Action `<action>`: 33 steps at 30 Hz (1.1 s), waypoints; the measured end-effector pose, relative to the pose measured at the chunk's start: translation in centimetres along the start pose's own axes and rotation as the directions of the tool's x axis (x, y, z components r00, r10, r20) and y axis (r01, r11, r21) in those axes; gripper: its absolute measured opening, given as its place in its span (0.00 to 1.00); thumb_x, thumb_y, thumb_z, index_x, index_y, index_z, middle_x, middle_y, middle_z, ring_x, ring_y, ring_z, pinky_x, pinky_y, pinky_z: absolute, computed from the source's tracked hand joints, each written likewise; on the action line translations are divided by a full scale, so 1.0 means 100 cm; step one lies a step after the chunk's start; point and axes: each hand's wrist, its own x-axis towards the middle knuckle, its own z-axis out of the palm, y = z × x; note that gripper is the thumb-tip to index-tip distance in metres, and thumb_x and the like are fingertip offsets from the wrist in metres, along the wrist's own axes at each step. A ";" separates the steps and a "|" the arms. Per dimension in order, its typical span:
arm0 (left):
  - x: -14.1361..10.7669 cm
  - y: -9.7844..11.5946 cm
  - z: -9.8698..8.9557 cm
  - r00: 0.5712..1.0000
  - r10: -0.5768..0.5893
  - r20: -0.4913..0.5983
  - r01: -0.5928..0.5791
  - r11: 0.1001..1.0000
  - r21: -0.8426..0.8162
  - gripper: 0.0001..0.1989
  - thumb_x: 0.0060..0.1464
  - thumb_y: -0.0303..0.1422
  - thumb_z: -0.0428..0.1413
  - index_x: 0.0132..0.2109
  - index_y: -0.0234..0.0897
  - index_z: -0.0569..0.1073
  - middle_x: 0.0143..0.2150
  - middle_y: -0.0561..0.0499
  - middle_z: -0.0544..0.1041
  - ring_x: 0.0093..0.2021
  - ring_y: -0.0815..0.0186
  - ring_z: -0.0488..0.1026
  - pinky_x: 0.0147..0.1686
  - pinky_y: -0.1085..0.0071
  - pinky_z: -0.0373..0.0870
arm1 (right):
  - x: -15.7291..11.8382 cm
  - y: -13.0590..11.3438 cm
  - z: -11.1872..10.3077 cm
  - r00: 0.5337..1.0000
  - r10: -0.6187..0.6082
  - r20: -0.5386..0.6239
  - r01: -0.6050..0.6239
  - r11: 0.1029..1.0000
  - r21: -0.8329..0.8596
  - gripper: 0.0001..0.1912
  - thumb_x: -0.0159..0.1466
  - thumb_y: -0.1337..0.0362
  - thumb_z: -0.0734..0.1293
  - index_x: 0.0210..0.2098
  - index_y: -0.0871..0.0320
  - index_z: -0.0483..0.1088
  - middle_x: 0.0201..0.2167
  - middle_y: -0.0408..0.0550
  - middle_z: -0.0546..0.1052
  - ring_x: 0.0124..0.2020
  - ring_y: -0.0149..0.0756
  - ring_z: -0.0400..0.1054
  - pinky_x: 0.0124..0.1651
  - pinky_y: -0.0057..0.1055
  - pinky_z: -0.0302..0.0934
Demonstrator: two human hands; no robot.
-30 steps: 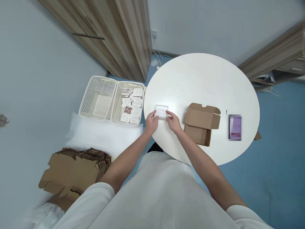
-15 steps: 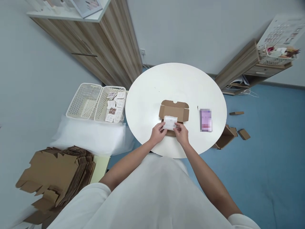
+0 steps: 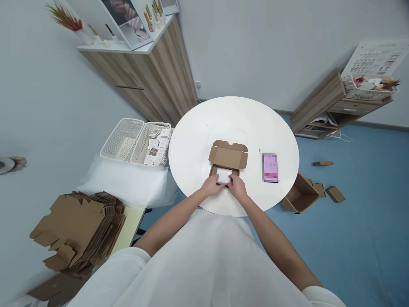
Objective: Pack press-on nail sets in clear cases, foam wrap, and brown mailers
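Observation:
A small cardboard box (image 3: 230, 155) lies on the round white table (image 3: 191, 128), its lid folded back away from me. Inside its tray sits a white wrapped packet (image 3: 224, 175). My left hand (image 3: 211, 186) grips the packet's left side, fingers at the near left corner of the box. On the opposite side my right hand (image 3: 237, 186) has its fingers closed on the packet's right edge. What the packet contains is hidden by the wrapping.
A pixelated pink-purple item (image 3: 270, 167) lies at the table's right. White baskets (image 3: 122, 138), white wrapping sheets (image 3: 128, 181) and stacked flat cardboard boxes (image 3: 76, 226) are at left. An open carton (image 3: 300, 194) and small boxes (image 3: 335, 194) are on the floor at right.
Both hands have lowered the white packet from above the box into its tray. The camera view has shifted, showing more of the cabinet top.

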 end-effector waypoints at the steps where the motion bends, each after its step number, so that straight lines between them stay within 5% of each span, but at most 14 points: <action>1: 0.001 0.001 0.001 1.000 -0.003 0.012 0.003 1.000 0.026 0.14 0.44 0.41 0.54 0.37 0.37 0.70 0.37 0.44 0.73 0.42 0.53 0.69 0.39 0.63 0.64 | 0.001 -0.001 0.000 1.000 -0.007 0.016 0.008 0.999 -0.045 0.17 0.54 0.70 0.60 0.44 0.58 0.64 0.39 0.51 0.70 0.36 0.36 0.66 0.41 0.33 0.58; 6: 0.003 0.006 0.003 1.000 -0.005 0.028 0.002 0.996 0.092 0.13 0.45 0.41 0.54 0.34 0.36 0.69 0.38 0.43 0.71 0.41 0.53 0.69 0.39 0.62 0.64 | 0.001 -0.009 0.000 0.997 -0.059 0.054 0.068 0.983 -0.170 0.14 0.54 0.70 0.61 0.41 0.61 0.67 0.40 0.56 0.70 0.41 0.42 0.65 0.41 0.34 0.57; 12: 0.010 0.002 -0.017 0.984 0.060 -0.167 -0.061 0.998 0.000 0.18 0.48 0.36 0.52 0.47 0.36 0.67 0.49 0.44 0.68 0.52 0.57 0.63 0.51 0.63 0.58 | 0.002 0.000 -0.024 0.978 -0.122 -0.167 0.126 0.992 0.010 0.15 0.57 0.65 0.57 0.43 0.57 0.65 0.42 0.52 0.68 0.40 0.38 0.64 0.42 0.34 0.58; 16: 0.024 -0.008 -0.036 0.941 -0.190 -0.278 0.112 0.955 -0.273 0.27 0.49 0.43 0.52 0.54 0.36 0.60 0.57 0.40 0.61 0.55 0.57 0.61 0.51 0.64 0.58 | 0.011 0.017 -0.043 0.954 0.108 -0.279 -0.053 0.979 0.196 0.24 0.55 0.57 0.60 0.50 0.58 0.60 0.46 0.54 0.66 0.37 0.38 0.64 0.42 0.36 0.58; 19: 0.034 -0.015 -0.046 0.930 -0.340 -0.138 0.227 0.830 -0.510 0.30 0.52 0.50 0.45 0.57 0.37 0.57 0.60 0.40 0.58 0.55 0.58 0.61 0.49 0.64 0.60 | 0.019 0.027 -0.048 0.951 0.281 -0.125 -0.203 0.879 0.431 0.28 0.54 0.51 0.60 0.52 0.56 0.57 0.48 0.53 0.66 0.40 0.38 0.64 0.41 0.35 0.59; 24: 0.040 -0.019 -0.050 0.947 -0.306 0.096 0.286 0.671 -0.685 0.35 0.52 0.56 0.36 0.58 0.35 0.55 0.58 0.38 0.62 0.54 0.59 0.64 0.47 0.65 0.63 | 0.032 0.028 -0.046 0.939 0.304 0.162 -0.329 0.652 0.683 0.23 0.57 0.49 0.54 0.45 0.54 0.62 0.45 0.50 0.69 0.36 0.34 0.66 0.33 0.31 0.61; 33: 0.045 -0.024 -0.058 0.946 -0.320 0.047 0.251 0.634 -0.732 0.38 0.49 0.59 0.32 0.57 0.37 0.59 0.58 0.40 0.62 0.55 0.58 0.63 0.45 0.66 0.66 | 0.056 0.017 -0.049 0.981 0.165 0.106 -0.195 0.753 0.628 0.24 0.56 0.49 0.53 0.47 0.52 0.63 0.49 0.48 0.68 0.42 0.35 0.65 0.36 0.29 0.59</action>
